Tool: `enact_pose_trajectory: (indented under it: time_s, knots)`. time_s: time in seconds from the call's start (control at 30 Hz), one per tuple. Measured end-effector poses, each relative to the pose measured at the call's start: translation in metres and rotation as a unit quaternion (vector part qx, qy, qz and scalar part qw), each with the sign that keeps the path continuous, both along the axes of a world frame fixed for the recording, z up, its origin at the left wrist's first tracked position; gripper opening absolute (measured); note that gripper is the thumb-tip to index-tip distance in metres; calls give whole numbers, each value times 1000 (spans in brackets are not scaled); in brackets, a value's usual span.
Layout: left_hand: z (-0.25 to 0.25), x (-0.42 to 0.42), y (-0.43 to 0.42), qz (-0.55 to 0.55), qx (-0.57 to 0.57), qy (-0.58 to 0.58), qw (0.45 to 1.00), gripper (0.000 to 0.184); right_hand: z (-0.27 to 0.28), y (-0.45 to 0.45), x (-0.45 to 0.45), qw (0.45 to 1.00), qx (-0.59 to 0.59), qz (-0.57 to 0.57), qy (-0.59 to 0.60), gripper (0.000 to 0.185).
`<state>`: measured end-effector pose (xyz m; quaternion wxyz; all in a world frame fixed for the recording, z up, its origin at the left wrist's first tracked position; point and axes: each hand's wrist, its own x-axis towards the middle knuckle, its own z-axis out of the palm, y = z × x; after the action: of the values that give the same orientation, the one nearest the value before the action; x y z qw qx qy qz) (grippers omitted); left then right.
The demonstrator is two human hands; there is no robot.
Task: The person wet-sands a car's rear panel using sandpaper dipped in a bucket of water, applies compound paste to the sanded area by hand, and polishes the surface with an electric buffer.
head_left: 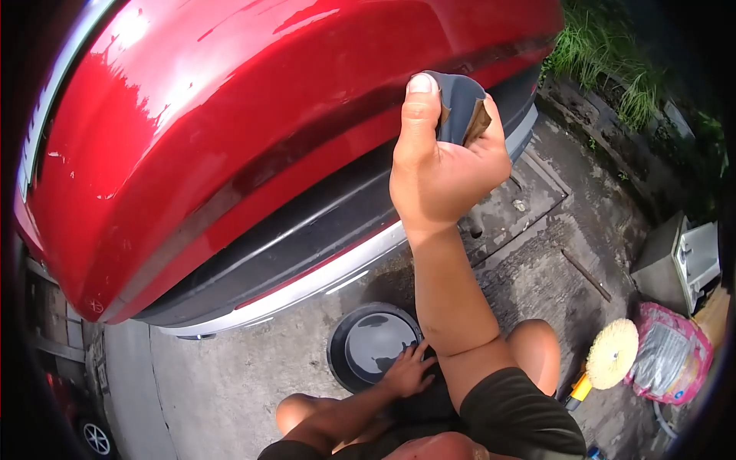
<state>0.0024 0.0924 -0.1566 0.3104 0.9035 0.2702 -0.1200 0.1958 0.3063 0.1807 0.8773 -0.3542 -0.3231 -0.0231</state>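
My right hand point(448, 172) is raised in front of the red car's rear bumper point(307, 146), closed on a folded piece of dark grey sandpaper point(460, 103) with brown showing at its edges. The thumb lies along its left side; the other fingers are mostly hidden behind. Lower down, my left hand point(410, 372) rests at the right rim of a black basin point(337, 349) on the ground. Its fingers are spread and hold nothing that I can see. Inside the basin is water with bright reflections.
To the right lie a polisher with a cream fluffy pad point(613, 354), a pink bag point(675, 356) and a grey box point(675, 257). A thin stick point(586, 274) is on the concrete. Grass point(606, 61) grows along the far edge. Another car's wheel point(96, 438) shows at lower left.
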Motion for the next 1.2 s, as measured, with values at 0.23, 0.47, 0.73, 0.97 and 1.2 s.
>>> enact_pose_trajectory:
  time_s: [0.23, 0.47, 0.73, 0.97, 1.2]
  knots:
    - [0, 1, 0, 1, -14, 1, 1000, 64, 5, -4, -26, 991, 56, -68, -100, 17]
    - [-7, 0, 0, -7, -50, 38, 998, 64, 4, -5, -36, 993, 44, -61, -93, 18]
    - [-7, -4, 0, 5, -63, 6, 998, 65, 5, -5, -57, 976, 101, -88, -174, 18]
    - [-6, -1, 0, -20, 35, 5, 999, 68, -4, -29, -58, 983, 92, -43, -153, 19]
    - [43, 22, -33, -67, 56, 83, 993, 73, -130, -74, -88, 631, -445, 463, -436, 27]
